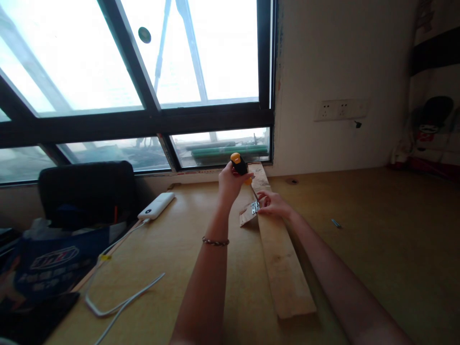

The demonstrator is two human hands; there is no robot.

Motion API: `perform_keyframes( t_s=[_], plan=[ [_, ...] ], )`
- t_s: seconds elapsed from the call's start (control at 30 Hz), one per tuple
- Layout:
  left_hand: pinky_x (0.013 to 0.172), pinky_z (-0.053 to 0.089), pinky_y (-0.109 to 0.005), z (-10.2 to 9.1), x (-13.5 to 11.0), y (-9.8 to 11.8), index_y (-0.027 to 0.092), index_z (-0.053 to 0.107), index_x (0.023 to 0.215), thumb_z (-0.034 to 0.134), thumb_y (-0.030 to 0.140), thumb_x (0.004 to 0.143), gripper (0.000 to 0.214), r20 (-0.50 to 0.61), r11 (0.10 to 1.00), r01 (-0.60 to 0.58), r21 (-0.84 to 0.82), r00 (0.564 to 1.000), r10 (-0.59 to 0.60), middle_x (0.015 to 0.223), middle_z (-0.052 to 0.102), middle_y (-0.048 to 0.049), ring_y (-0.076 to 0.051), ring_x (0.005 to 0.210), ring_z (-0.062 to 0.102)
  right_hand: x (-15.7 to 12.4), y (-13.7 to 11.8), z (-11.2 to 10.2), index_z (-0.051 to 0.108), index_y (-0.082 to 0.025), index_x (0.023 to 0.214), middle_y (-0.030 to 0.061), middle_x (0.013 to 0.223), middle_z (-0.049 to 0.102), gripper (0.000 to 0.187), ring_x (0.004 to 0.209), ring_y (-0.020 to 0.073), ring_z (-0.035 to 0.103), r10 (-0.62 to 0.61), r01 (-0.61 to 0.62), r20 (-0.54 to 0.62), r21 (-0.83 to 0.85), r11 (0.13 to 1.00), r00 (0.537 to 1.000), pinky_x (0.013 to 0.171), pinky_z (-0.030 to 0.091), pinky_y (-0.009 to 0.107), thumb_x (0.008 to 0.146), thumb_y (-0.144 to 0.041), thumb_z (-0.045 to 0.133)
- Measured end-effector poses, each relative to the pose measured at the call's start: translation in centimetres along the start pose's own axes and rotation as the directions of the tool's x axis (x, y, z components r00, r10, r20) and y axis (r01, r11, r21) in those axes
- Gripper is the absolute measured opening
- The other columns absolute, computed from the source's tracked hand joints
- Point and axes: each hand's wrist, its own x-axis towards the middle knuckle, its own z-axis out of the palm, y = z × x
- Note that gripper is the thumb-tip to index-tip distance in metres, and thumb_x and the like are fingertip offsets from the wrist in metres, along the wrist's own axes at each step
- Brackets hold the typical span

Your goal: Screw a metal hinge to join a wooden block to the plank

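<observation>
My left hand (232, 182) is wrapped round the black and yellow handle of a screwdriver (238, 164), whose shaft slants down to the right. Its tip meets a small silver metal hinge (255, 207). The hinge lies at the left edge of a long wooden plank (283, 268) and also reaches onto a short wooden piece (247, 215), which tilts down to the left. From the right, my right hand (275, 205) rests over the plank, its bent fingers closed at the hinge beside the screwdriver tip. Whether a screw sits under those fingertips is hidden.
Right of the plank lies a small metal piece (336, 223) on the wooden table (377, 268). A white power bank (156, 206) with a white cable (122, 304) is at the left. Beyond stand a black chair (88, 191), a blue bag (53, 263) and the window (215, 115).
</observation>
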Motion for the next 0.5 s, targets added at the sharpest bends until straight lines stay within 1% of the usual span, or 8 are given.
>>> perform_keyframes(
  t_s=[0.2,0.33,0.5],
  plan=[
    [0.056,0.042,-0.022,-0.16,0.02,0.09,0.015,0.053,0.074,0.077,0.036,0.049,0.04,-0.02,0.997,-0.022,0.071,1.0,0.024,0.067,0.058,-0.0006,-0.013,0.062,0.053,-0.01,-0.15,-0.01,0.05,-0.018,0.113,0.0027,0.092,0.063,0.065,0.055,0.0062,0.054,0.014,-0.014,0.017,0.036,0.999,1.0,0.052,0.046,0.019,0.054,-0.027,0.076],
    [0.054,0.04,-0.021,-0.28,0.17,-0.3,0.015,0.052,0.072,0.076,0.037,0.049,0.039,-0.017,0.997,-0.028,0.076,0.999,0.03,0.066,0.057,-0.0002,-0.012,0.06,0.051,0.0,-0.03,0.01,0.05,-0.017,0.113,0.0028,0.091,0.063,0.065,0.055,0.0064,0.054,0.014,-0.015,0.019,0.034,0.999,1.0,0.052,0.046,0.019,0.055,-0.027,0.076],
    [0.054,0.038,-0.021,-0.33,0.17,-0.25,0.016,0.051,0.071,0.075,0.033,0.048,0.037,-0.017,0.999,0.0,0.054,1.0,0.0,0.065,0.055,0.0011,-0.011,0.059,0.049,-0.02,-0.07,-0.01,0.05,-0.017,0.113,0.0032,0.092,0.062,0.064,0.056,0.0061,0.054,0.014,-0.015,0.021,0.039,0.999,1.0,0.052,0.046,0.019,0.055,-0.027,0.076]
  ],
)
